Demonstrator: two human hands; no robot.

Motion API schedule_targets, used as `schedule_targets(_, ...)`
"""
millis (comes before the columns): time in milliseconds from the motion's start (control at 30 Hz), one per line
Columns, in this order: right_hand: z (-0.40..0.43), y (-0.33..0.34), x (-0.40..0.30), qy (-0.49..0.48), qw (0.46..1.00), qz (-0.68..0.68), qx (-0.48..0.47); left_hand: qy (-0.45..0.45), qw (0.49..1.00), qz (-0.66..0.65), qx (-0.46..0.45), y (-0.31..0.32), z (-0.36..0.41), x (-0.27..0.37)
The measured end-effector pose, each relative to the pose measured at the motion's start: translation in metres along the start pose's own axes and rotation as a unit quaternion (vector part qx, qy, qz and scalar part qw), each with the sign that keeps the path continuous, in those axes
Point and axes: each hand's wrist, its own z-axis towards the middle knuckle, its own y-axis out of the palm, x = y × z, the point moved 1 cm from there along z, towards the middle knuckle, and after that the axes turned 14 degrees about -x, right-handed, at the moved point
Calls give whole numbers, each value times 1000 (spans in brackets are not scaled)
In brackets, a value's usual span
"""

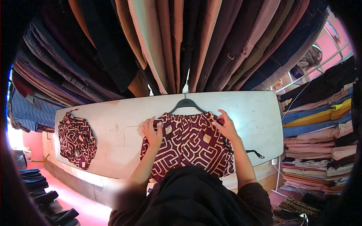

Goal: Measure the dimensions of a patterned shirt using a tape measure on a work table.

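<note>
A maroon and cream patterned garment point(186, 141) lies spread on the white table before me, its lower part hidden by my head covering. The shoulder part of a black hanger point(185, 104) shows above the garment's gathered top edge. At the garment's upper left corner is my left hand point(152, 131), its thumb and fingers around a small dark piece; whether it grips this is unclear. My right hand point(226, 125) is at the upper right corner, fingers raised and curved, beside a small red and black item point(220, 121). A black strap point(254, 153) trails out to the right.
A bunched garment of the same pattern point(77, 138) lies on the left end of the white table point(113, 121). Trousers point(175, 45) hang in a dense row beyond the far edge. Folded clothes point(311, 152) are stacked at right, and more dark clothes point(34, 180) at lower left.
</note>
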Motion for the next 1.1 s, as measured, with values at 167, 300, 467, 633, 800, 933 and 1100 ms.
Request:
schedule_targets(167,-78,-77,43,105,979,69,163,22,997,67,-34,-37,-58,-33)
schedule_targets(300,-170,-157,65,130,867,-213,431,-170,971,138,-94,-60,-88,-50)
schedule_targets(467,-176,-114,45,102,973,-18,206,-177,951,-44,-249,-68,-77,-83)
schedule_targets(633,-145,15,16,61,990,-6,-125,-264,884,-241,-301,-73,-76,-98)
schedule_targets(800,-154,41,26,111,976,-148,-110,-273,824,-263,-422,-86,-73,-107)
schedule_targets(933,-158,34,32,139,966,-188,-112,-313,798,-185,-480,-101,-86,-116)
schedule_targets(1100,-156,34,37,152,956,-219,-122,-249,911,-122,-305,-97,-99,-130)
